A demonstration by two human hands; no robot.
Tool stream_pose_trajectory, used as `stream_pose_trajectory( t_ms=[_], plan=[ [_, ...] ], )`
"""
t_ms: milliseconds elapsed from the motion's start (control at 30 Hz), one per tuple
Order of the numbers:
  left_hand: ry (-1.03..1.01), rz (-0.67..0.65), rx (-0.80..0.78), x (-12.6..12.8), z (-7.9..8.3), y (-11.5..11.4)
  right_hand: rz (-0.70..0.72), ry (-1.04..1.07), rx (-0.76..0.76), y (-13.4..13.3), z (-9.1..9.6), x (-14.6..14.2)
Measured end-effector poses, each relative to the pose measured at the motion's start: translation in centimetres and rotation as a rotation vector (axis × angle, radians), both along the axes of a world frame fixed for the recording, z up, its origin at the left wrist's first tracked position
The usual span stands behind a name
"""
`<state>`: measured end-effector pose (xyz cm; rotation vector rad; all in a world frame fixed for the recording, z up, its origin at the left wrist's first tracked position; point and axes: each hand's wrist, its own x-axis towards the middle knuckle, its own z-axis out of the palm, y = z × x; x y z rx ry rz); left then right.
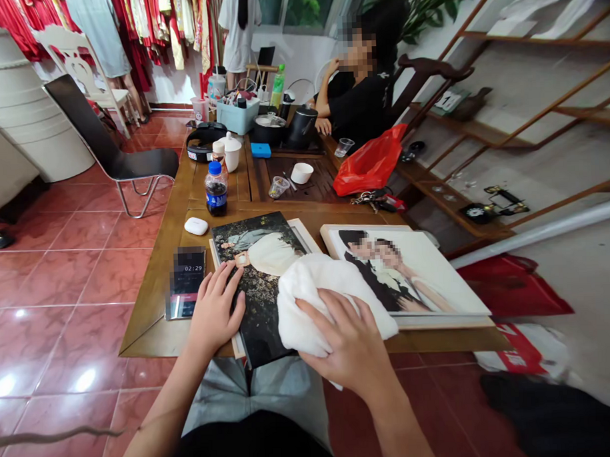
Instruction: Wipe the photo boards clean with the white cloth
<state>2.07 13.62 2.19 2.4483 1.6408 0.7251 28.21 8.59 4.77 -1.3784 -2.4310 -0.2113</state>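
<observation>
A dark photo print (259, 283) lies on a light frame at the near edge of the wooden table (152, 307). My left hand (215, 311) rests flat on its left edge with the fingers spread. My right hand (352, 347) presses a white cloth (322, 298) onto the print's right side, fingers curled over the cloth. A second, larger framed portrait (421, 278) lies just to the right, partly under the cloth.
A phone (187, 280) showing 02:29 lies left of my left hand, with a white earbud case (196, 225) and a cola bottle (216, 188) beyond. Tea ware, cups and a red plastic bag (370, 163) fill the far table. A person sits at the far end. A black chair (109, 145) stands left.
</observation>
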Motion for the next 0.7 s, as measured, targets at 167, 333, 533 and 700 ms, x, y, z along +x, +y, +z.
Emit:
stream_pose_trajectory(
  t_ms=[167,333,533,700],
  plan=[
    [-0.004,-0.005,-0.012,-0.2,-0.2,0.0,0.127,0.047,-0.056,-0.3,0.3,-3.7],
    [0.01,-0.024,-0.03,-0.4,-0.2,0.0,0.184,0.056,-0.103,0.2,0.5,-4.3],
    [-0.001,-0.008,0.002,-0.2,0.0,0.0,-0.019,0.043,-0.076,1.8,1.0,-1.1],
    [-0.019,-0.008,0.007,-0.1,-0.1,0.0,-0.089,0.029,-0.08,2.8,1.2,-0.6]
  ],
)
